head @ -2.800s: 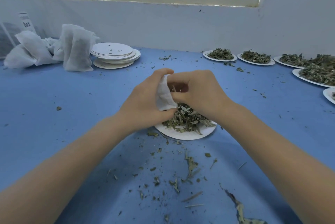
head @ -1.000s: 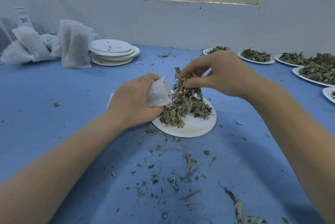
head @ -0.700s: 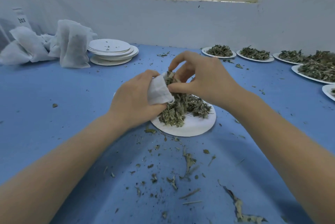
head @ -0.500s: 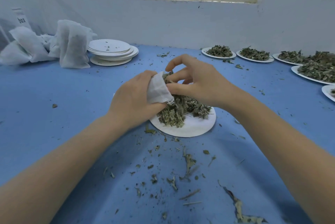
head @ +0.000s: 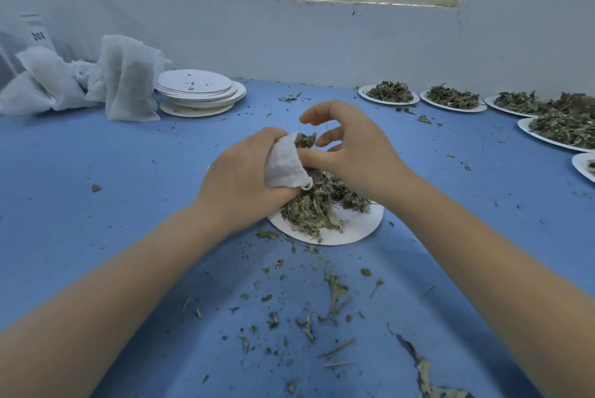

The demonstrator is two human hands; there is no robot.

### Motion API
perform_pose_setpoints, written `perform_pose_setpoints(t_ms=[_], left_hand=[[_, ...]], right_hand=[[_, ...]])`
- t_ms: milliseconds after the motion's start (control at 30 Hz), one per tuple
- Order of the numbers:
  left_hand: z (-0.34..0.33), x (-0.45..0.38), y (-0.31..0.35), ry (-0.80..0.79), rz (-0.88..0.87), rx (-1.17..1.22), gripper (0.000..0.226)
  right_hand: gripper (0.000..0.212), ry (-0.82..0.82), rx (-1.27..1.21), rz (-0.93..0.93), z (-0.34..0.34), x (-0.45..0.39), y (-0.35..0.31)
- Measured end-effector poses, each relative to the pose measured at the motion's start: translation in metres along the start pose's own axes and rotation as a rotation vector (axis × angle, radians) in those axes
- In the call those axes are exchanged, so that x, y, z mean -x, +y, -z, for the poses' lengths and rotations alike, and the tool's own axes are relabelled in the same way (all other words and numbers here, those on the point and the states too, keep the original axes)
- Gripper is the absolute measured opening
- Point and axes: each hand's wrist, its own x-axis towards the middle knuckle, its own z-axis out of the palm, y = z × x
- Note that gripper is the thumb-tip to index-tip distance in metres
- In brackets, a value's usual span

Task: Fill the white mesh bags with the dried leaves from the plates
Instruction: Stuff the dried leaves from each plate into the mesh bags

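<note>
My left hand (head: 240,177) grips a white mesh bag (head: 283,164) by its mouth, just above the left side of a white paper plate (head: 357,228). A pile of dried leaves (head: 310,207) lies on that plate, and some leaves stick out of the bag's mouth. My right hand (head: 352,146) hovers at the mouth with fingers curled and spread; its thumb presses against the bag's edge. I see nothing held in its fingers.
Filled mesh bags (head: 125,78) lean at the back left beside a stack of empty plates (head: 198,91). Several plates of leaves (head: 389,95) line the back right and right edge. Leaf crumbs (head: 335,297) litter the blue table near me.
My right hand lifted a bunch of leaves from the plate, brought it to the bag's mouth and pushed it in; its fingers have now spread apart. My left hand kept hold of the bag.
</note>
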Motion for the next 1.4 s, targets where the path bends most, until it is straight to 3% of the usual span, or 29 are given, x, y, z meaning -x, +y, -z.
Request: perform_pose_setpoints(t_ms=[267, 400, 667, 833, 1000, 1067, 1233, 1333, 1400], left_hand=[[0.000, -0.004, -0.004, 0.019, 0.117, -0.028, 0.047], [-0.001, -0.005, -0.008, 0.049, 0.151, -0.002, 0.045], [0.000, -0.001, 0.000, 0.021, 0.027, 0.000, 0.047], [0.000, 0.002, 0.002, -0.029, -0.060, -0.081, 0.046], [0.002, -0.003, 0.002, -0.004, 0.065, -0.063, 0.048], [0.002, -0.003, 0.003, 0.014, 0.054, -0.026, 0.050], [0.002, -0.001, 0.010, -0.025, -0.134, -0.062, 0.055], [0.006, -0.002, 0.009, -0.058, -0.101, -0.050, 0.060], [0.007, -0.003, 0.006, -0.087, -0.076, -0.069, 0.062]], right_hand=[[0.007, 0.009, -0.196, -0.072, 0.004, 0.001, -0.005], [0.022, -0.119, -0.163, -0.037, 0.011, 0.002, -0.007], [0.023, -0.103, -0.024, 0.060, 0.002, 0.003, -0.007], [0.021, -0.319, 0.247, 0.128, -0.001, 0.004, -0.011], [0.021, -0.134, -0.017, 0.133, 0.013, 0.003, -0.013], [0.023, -0.122, 0.010, 0.148, 0.010, 0.005, -0.014], [0.020, -0.264, 0.294, 0.112, -0.006, 0.006, -0.016], [0.037, -0.329, 0.217, 0.115, 0.000, 0.005, -0.016], [0.032, -0.361, 0.178, 0.121, 0.007, 0.005, -0.015]])
